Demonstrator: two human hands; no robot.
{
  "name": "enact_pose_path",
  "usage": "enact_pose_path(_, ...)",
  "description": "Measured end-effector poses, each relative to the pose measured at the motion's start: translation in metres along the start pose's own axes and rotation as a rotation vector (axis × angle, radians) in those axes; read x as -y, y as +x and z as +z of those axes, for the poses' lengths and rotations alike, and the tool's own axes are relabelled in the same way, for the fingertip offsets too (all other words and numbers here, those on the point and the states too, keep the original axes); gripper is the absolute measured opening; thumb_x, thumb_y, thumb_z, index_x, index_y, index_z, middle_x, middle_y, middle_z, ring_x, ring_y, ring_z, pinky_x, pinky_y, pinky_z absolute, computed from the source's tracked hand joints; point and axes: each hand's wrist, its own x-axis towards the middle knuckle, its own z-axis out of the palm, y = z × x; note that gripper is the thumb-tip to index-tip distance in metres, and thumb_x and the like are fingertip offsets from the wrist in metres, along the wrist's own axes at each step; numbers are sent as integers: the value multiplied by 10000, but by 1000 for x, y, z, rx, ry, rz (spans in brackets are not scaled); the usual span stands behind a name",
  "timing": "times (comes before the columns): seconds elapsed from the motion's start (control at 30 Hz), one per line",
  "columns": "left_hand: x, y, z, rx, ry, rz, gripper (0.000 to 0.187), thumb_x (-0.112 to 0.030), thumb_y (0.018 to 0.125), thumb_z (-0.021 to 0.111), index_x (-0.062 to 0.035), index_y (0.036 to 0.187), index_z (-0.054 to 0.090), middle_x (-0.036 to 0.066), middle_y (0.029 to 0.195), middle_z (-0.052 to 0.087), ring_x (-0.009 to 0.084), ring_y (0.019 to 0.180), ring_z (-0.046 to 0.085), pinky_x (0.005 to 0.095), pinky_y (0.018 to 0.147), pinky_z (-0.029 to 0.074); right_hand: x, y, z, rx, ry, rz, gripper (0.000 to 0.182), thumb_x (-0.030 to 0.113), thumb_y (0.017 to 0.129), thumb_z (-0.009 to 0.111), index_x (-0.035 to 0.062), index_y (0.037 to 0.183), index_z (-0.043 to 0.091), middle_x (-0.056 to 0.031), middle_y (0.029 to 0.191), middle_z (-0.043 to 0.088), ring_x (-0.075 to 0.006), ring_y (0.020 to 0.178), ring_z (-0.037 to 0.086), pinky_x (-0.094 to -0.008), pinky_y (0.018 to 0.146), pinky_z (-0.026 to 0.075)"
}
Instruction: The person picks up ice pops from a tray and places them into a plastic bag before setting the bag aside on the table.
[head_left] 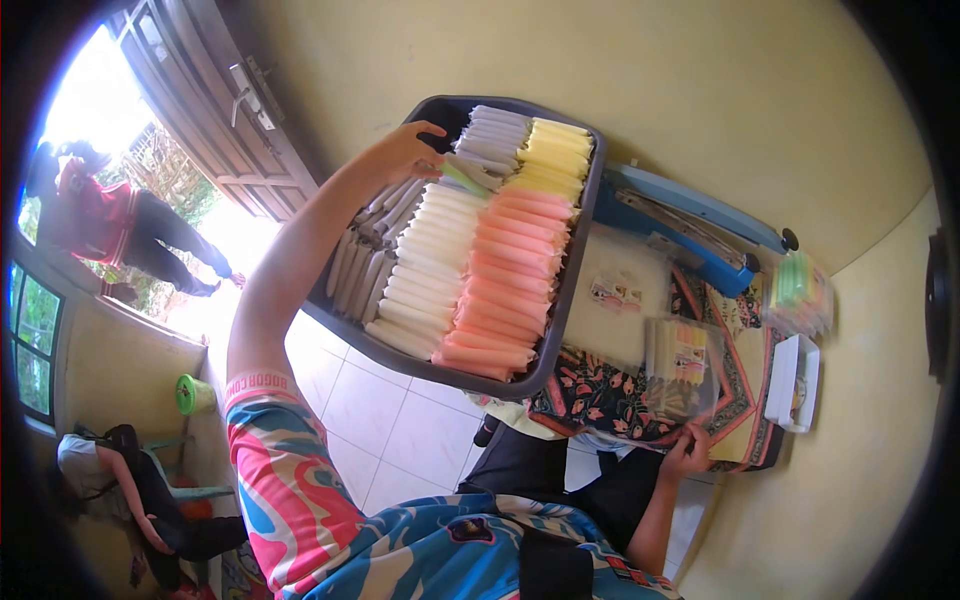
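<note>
A dark plastic tub (554, 360) holds rows of slim sealed plastic packets in grey, white, pink and yellow. My left hand (400, 155) reaches over its far left side, one finger raised and the others closed at the end of a green packet (465, 176). Beneath that packet lie grey and white packets (436, 222), with pink packets (510, 270) beside them. At the table's near edge, my right hand (685, 452) has its fingers closed at the lower edge of a clear plastic bag (708, 385). Several coloured packets and a printed label show inside this bag.
A blue bag sealer (690, 225) stands behind the patterned tablecloth (600, 392). Filled bags (798, 290) and a white tray (793, 383) are at the right. More labelled clear bags (615, 290) lie beside the tub. One person (120, 220) is outside the open door; another person (130, 490) sits lower left.
</note>
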Motion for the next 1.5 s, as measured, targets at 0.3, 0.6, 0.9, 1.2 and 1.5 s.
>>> enact_pose_path(0.3,-38,-26,-50,3,73,282,313,-63,901,659,7,1205,631,104,1031,670,167,972,644,289,866,552,0,2,1,9,-12,-25,101,-94,893,567,-34,932,638,-104,841,627,-162,634,576,-272,585,464)
enact_pose_path(0.6,-16,23,-85,-200,-61,394,258,-133,949,655,9,1164,659,73,977,692,141,917,625,240,840,492,1,2,3,-21,-30,-25,100,-92,874,584,-30,917,649,-108,852,645,-170,657,585,-280,606,478)
enact_pose_path(0.9,9,109,-70,-253,66,398,164,-94,922,652,-15,1061,684,55,863,690,115,835,630,253,737,459,17,7,3,-14,-67,55,93,-64,864,598,-19,920,658,-139,879,667,-258,767,637,-342,704,509)
enact_pose_path(1.2,35,146,-27,66,388,207,174,-236,965,639,-76,1010,693,-20,869,674,73,794,590,238,679,441,11,4,5,-28,-126,54,115,-77,864,592,-8,917,667,-137,882,675,-258,765,643,-341,719,512)
enact_pose_path(1.5,42,128,-31,307,60,44,195,-187,949,661,-23,1041,607,0,883,609,89,840,584,244,826,492,17,5,4,5,-177,67,146,-79,843,574,-12,920,679,-146,898,681,-285,802,653,-375,753,520)
